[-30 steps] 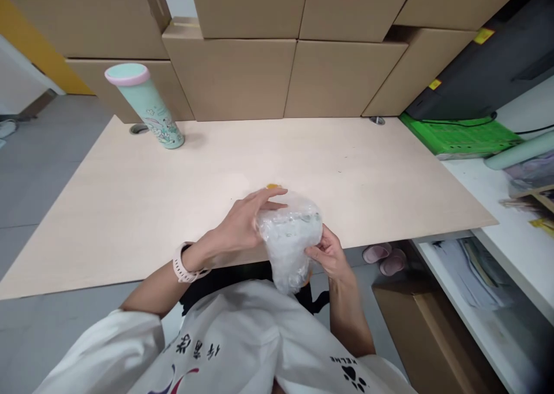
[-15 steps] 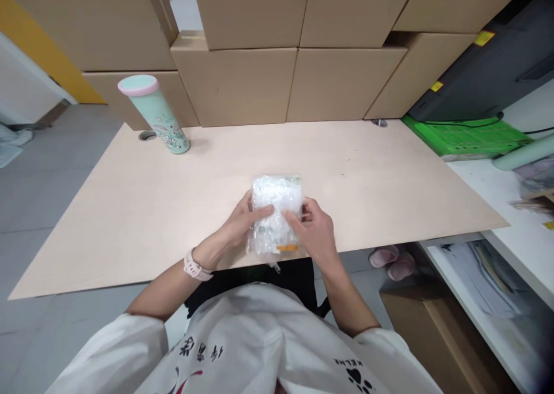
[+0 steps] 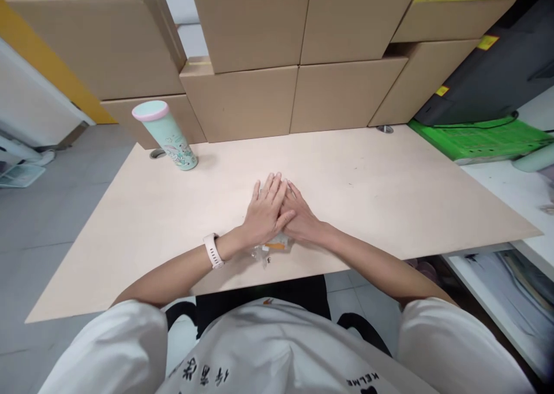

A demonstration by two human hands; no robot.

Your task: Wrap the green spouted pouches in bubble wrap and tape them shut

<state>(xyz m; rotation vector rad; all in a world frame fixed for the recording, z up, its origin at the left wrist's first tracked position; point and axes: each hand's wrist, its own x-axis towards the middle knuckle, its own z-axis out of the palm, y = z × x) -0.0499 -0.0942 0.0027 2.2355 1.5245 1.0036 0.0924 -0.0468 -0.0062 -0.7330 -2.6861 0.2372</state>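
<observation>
A clear plastic-wrapped white packet with an orange mark (image 3: 277, 246) lies on the table near its front edge, mostly hidden under my hands. My left hand (image 3: 265, 212) rests flat on top, fingers stretched forward, its thumb crossing over my right hand. Partly beneath it, my right hand (image 3: 303, 216) is laid flat as well, fingers pointing forward and left. Crinkled clear wrapping shows below the palms. Neither hand grips the packet; both press or rest on it. A pale watch band circles my left wrist.
A mint tumbler with a pink rim (image 3: 167, 137) stands at the table's back left. Stacked cardboard boxes (image 3: 251, 102) line the back edge. On the right are a green plastic crate (image 3: 480, 140), a dark case (image 3: 493, 71) and a white shelf (image 3: 497, 177) beside the tabletop (image 3: 381, 192).
The packet was held upright between both hands; now it lies on the table under them. Both hands have flattened and come together over it. The camera view has shifted slightly.
</observation>
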